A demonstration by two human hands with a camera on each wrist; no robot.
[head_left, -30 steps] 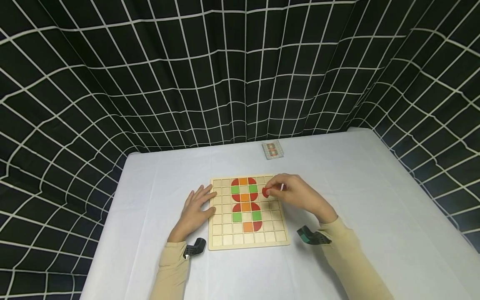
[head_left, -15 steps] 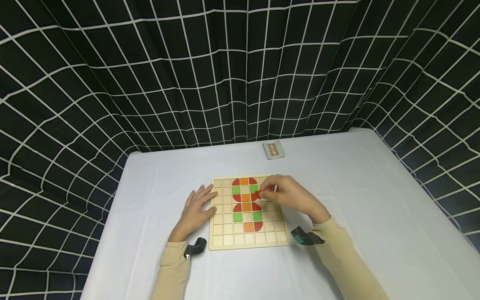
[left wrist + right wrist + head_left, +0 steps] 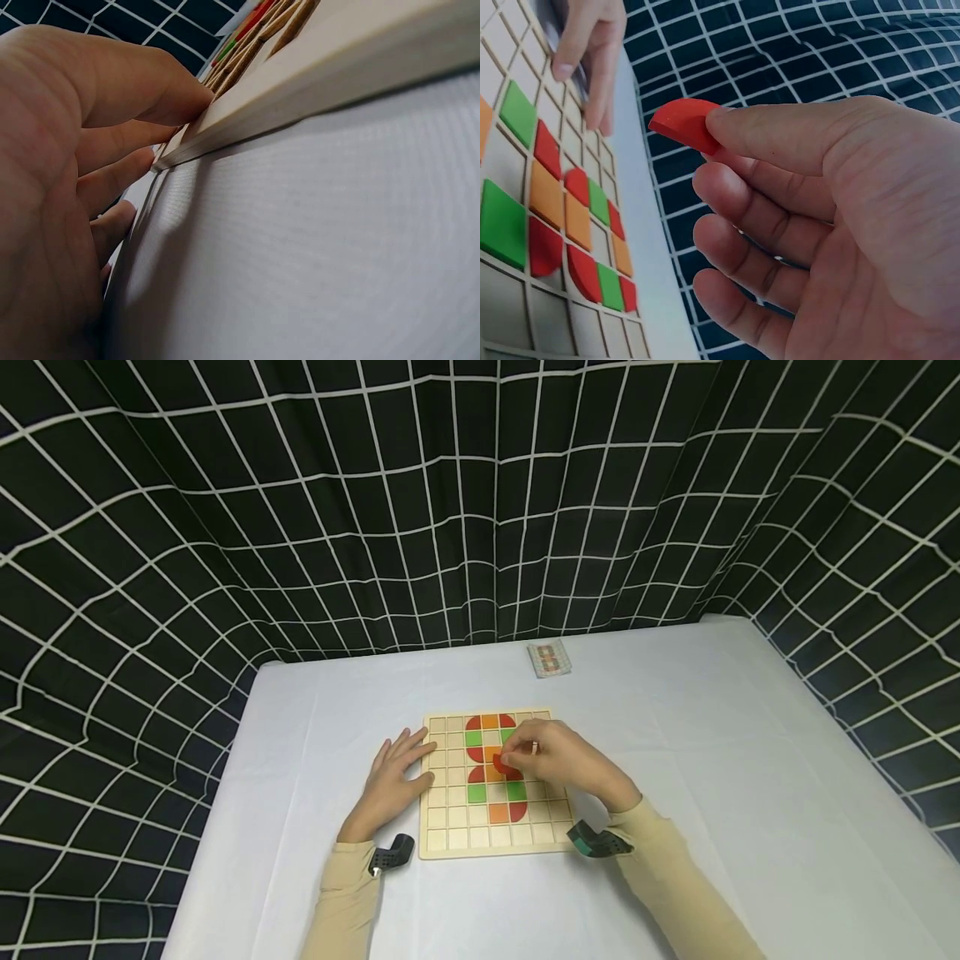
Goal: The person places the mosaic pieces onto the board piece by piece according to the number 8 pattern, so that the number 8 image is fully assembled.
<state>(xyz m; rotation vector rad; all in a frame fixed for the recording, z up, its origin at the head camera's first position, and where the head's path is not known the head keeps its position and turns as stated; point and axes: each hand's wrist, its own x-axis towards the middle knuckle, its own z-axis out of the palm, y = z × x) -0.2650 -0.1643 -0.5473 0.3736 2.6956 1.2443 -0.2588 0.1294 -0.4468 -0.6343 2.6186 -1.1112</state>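
My right hand [image 3: 562,758] pinches a red quarter-circle tile [image 3: 682,122] between thumb and fingertips, held above the middle of a wooden grid board [image 3: 450,839]. Red rounded tiles, orange square tiles [image 3: 499,813] and green square tiles [image 3: 477,793] lie in the board's cells, forming a figure-like pattern. In the head view the right hand covers part of the upper right cells. My left hand [image 3: 390,789] rests along the board's left edge with fingers spread; in the left wrist view its fingertips [image 3: 196,105] touch the wooden rim.
A small stack of pattern cards [image 3: 550,658] lies on the white-clothed table [image 3: 337,693] behind the board. Black curtains with a white grid [image 3: 420,510] hang around the table. Each wrist carries a dark camera mount [image 3: 392,853].
My right hand has moved left and slightly nearer over the board, carrying the red tile from the right-hand columns to the middle. The left hand stays at the board's edge.
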